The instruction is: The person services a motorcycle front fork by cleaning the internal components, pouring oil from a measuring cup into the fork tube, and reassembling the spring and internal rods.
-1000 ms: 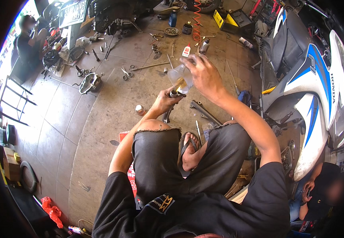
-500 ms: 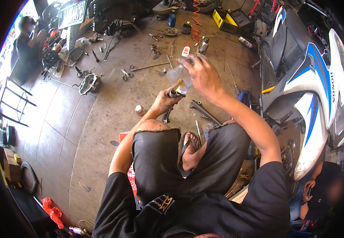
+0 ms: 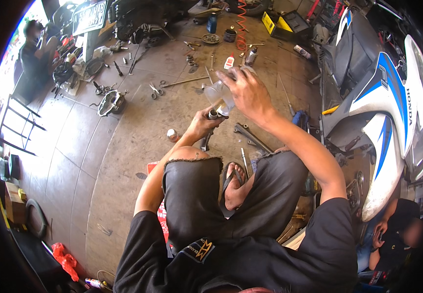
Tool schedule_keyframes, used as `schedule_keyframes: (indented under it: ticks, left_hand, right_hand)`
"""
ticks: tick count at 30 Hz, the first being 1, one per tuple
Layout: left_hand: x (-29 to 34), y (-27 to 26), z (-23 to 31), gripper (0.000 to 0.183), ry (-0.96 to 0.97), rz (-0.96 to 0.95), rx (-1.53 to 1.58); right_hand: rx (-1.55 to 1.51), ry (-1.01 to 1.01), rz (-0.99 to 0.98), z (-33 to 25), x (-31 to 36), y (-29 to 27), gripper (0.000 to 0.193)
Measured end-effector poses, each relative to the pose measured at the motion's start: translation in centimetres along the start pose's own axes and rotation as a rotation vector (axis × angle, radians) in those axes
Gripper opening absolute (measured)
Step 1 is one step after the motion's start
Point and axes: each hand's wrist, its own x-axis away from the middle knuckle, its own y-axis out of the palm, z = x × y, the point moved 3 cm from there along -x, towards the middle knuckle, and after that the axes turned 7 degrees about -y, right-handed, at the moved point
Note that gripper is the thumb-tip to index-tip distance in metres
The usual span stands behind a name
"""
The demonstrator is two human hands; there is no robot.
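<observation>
My left hand (image 3: 199,125) is closed around a metal tube (image 3: 213,114) standing upright in front of my knees, its open end facing up. My right hand (image 3: 250,92) grips a clear plastic cup (image 3: 215,91) from above, tilted over the tube's top. A little yellowish liquid shows in the cup's lower part. Something white (image 3: 223,110) lies right beside the tube's mouth; whether it belongs to the cup I cannot tell. The tube's lower part is mostly hidden by my hand. A small jar (image 3: 172,133) stands on the floor next to my left forearm.
A white and blue motorcycle (image 3: 387,107) stands at the right, with a seated person (image 3: 397,239) below it. Scissors (image 3: 155,91), an engine cover (image 3: 111,103), a white bottle with red label (image 3: 229,62) and a dark metal bar (image 3: 253,136) lie around. Another person (image 3: 33,53) sits far left.
My right hand and the tilted cup have shifted very slightly. My left hand keeps its hold on the tube in nearly the same place.
</observation>
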Motion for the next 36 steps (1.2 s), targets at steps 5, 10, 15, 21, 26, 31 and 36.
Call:
schedule_keyframes:
  ticks: [5,10,15,21,26,31,36]
  left_hand:
    - [0.8,-1.5,-1.0,0.049,-0.039,0.012,0.106]
    - [0.8,-1.1,-0.7,0.062,0.095,-0.036,0.034]
    - [1.5,-1.4,0.0,0.067,0.164,-0.070,0.049]
    - [1.5,-1.7,-0.7,0.066,0.190,-0.040,0.047]
    - [1.3,-1.5,-0.4,0.063,0.170,-0.031,0.105]
    - [1.3,-1.6,-0.3,0.065,0.183,-0.055,0.064]
    - [1.5,-1.7,-0.3,0.066,0.175,-0.059,0.031]
  right_hand:
    - [0.025,-0.048,0.035,-1.4,-1.4,0.6,0.045]
    - [-0.038,0.014,-0.012,-1.0,-0.5,-0.2,0.055]
    - [-0.050,-0.012,-0.056,-1.5,-0.9,-0.3,0.061]
    - [-0.049,-0.023,-0.078,-2.0,-1.3,0.1,0.064]
    - [-0.029,-0.022,-0.100,-1.9,-1.3,-0.2,0.065]
    - [-0.005,-0.036,-0.088,-2.1,-1.3,-0.5,0.065]
    - [-0.003,-0.038,-0.129,-2.4,-1.6,-0.6,0.066]
